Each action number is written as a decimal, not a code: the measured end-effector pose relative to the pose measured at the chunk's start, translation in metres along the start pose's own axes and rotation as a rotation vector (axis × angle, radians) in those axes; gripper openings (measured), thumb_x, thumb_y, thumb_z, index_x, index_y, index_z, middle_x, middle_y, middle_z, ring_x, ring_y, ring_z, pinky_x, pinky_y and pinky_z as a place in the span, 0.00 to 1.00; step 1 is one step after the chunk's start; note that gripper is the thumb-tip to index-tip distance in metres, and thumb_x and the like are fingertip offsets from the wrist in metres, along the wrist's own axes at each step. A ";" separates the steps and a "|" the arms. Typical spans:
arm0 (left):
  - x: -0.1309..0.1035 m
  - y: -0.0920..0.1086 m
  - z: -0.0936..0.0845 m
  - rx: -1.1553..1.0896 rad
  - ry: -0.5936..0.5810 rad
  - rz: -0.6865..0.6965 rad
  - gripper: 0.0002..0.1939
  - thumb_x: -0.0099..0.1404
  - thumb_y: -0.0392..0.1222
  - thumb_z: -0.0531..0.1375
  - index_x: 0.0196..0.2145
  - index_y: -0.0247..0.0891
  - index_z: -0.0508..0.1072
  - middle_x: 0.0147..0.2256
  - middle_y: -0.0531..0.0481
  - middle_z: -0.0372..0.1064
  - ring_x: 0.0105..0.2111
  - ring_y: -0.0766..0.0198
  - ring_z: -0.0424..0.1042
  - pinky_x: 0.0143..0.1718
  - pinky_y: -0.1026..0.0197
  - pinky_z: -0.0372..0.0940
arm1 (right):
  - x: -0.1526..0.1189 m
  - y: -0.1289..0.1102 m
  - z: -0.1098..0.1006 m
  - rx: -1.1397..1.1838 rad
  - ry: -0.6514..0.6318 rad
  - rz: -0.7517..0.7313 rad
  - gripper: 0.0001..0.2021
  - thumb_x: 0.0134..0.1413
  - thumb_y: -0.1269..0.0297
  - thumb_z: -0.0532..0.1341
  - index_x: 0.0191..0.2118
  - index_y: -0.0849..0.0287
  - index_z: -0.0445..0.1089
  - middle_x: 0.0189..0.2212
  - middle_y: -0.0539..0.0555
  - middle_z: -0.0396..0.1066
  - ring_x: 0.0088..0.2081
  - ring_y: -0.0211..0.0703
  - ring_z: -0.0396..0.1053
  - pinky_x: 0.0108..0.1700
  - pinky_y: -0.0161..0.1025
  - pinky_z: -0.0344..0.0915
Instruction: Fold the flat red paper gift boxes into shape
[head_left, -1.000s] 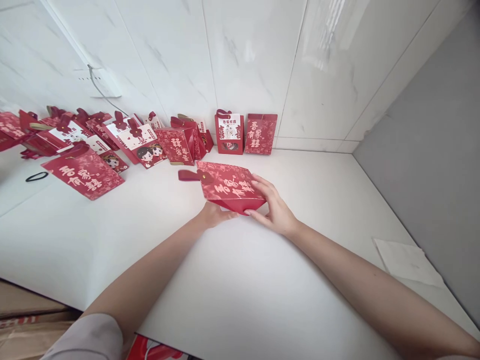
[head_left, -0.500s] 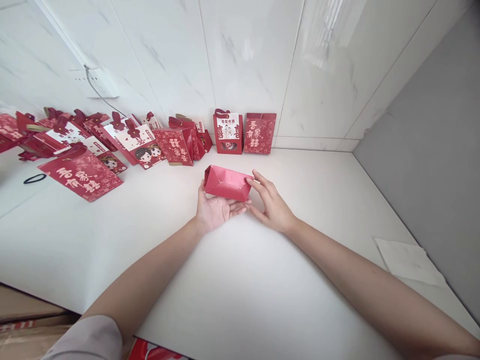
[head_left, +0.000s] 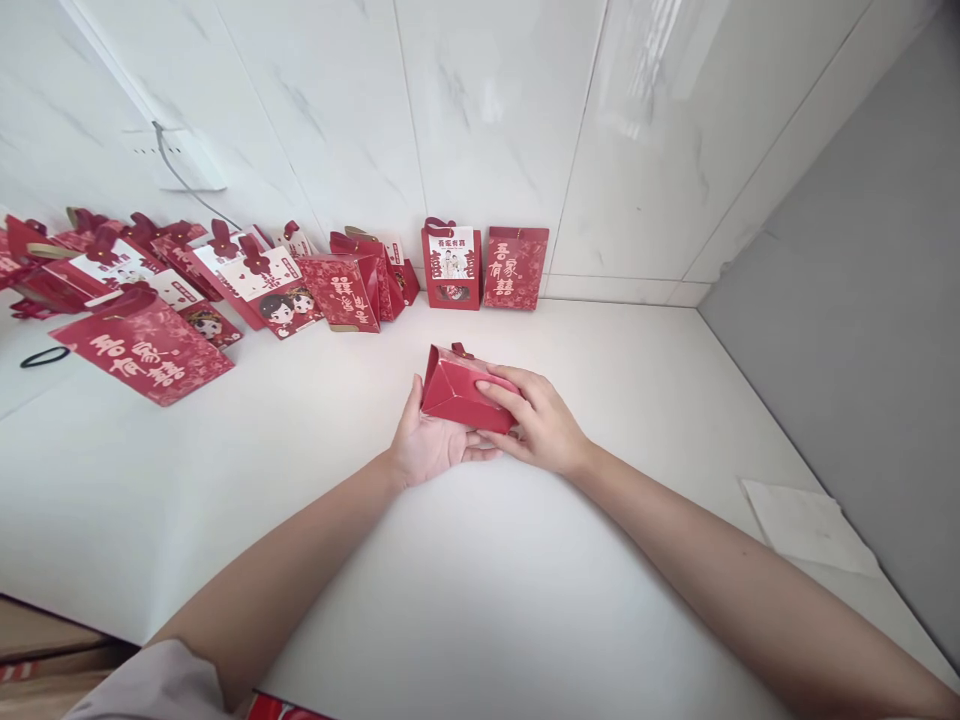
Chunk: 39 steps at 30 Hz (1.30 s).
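Over the central tabletop (head_left: 450,600), a red box (head_left: 456,393) is showing its base, panels apparently folded together; any work left at its ribboned end is hiding from view. At four o'clock, the right hand (head_left: 546,420) is gripping it; at seven, the left hand (head_left: 431,450) is holding its fingers open beneath. Toward ten and twelve, similar boxes (head_left: 334,285) are standing or leaning, seemingly formed.

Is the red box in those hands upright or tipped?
Tipped: the red box shows its plain, creased panel, with its ribbon behind.
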<state>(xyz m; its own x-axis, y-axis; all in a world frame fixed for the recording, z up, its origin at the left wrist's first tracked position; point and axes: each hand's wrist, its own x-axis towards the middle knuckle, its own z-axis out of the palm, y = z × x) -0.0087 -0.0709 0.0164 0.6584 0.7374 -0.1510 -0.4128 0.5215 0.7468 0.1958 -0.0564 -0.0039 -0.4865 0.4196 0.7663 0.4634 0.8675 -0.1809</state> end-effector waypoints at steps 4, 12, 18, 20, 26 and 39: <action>0.001 0.000 0.000 0.054 0.014 -0.023 0.44 0.61 0.76 0.37 0.62 0.45 0.59 0.56 0.39 0.66 0.50 0.46 0.70 0.50 0.43 0.63 | 0.000 0.004 0.002 0.012 -0.043 -0.002 0.30 0.61 0.53 0.60 0.65 0.49 0.52 0.62 0.62 0.59 0.63 0.56 0.60 0.58 0.55 0.64; 0.003 0.000 0.000 0.185 0.044 -0.009 0.45 0.60 0.76 0.33 0.62 0.48 0.59 0.56 0.40 0.66 0.49 0.46 0.71 0.48 0.41 0.65 | -0.001 0.003 0.004 0.030 -0.037 0.028 0.31 0.61 0.52 0.60 0.65 0.49 0.50 0.61 0.62 0.60 0.63 0.55 0.60 0.58 0.55 0.64; 0.004 0.000 -0.005 0.100 0.016 -0.036 0.45 0.61 0.76 0.37 0.62 0.43 0.59 0.58 0.37 0.64 0.51 0.45 0.69 0.50 0.43 0.64 | 0.001 0.003 -0.001 0.092 -0.054 0.068 0.39 0.59 0.49 0.60 0.69 0.54 0.41 0.60 0.64 0.62 0.61 0.56 0.62 0.58 0.55 0.64; 0.003 -0.001 -0.006 0.074 -0.002 -0.052 0.46 0.61 0.76 0.39 0.61 0.40 0.61 0.56 0.35 0.66 0.49 0.46 0.71 0.51 0.43 0.63 | 0.000 0.003 -0.002 0.076 -0.060 0.084 0.35 0.62 0.52 0.58 0.68 0.54 0.43 0.61 0.63 0.63 0.61 0.56 0.63 0.57 0.55 0.64; 0.002 -0.007 -0.006 0.094 0.004 -0.019 0.41 0.63 0.73 0.41 0.60 0.40 0.62 0.51 0.36 0.69 0.46 0.48 0.71 0.51 0.44 0.61 | -0.006 0.002 0.001 -0.061 0.003 0.016 0.29 0.65 0.59 0.56 0.67 0.48 0.47 0.60 0.59 0.65 0.59 0.52 0.66 0.56 0.53 0.65; 0.004 -0.005 -0.010 0.086 -0.085 -0.046 0.40 0.63 0.73 0.43 0.57 0.40 0.66 0.48 0.37 0.70 0.42 0.49 0.74 0.51 0.43 0.61 | -0.004 -0.002 0.000 -0.117 0.049 0.011 0.25 0.66 0.64 0.55 0.66 0.49 0.51 0.58 0.59 0.67 0.58 0.50 0.67 0.51 0.47 0.68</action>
<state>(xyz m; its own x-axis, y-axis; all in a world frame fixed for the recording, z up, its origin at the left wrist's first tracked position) -0.0108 -0.0664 0.0058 0.7279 0.6726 -0.1333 -0.3279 0.5122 0.7938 0.1962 -0.0599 -0.0063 -0.4458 0.4129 0.7942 0.5532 0.8246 -0.1181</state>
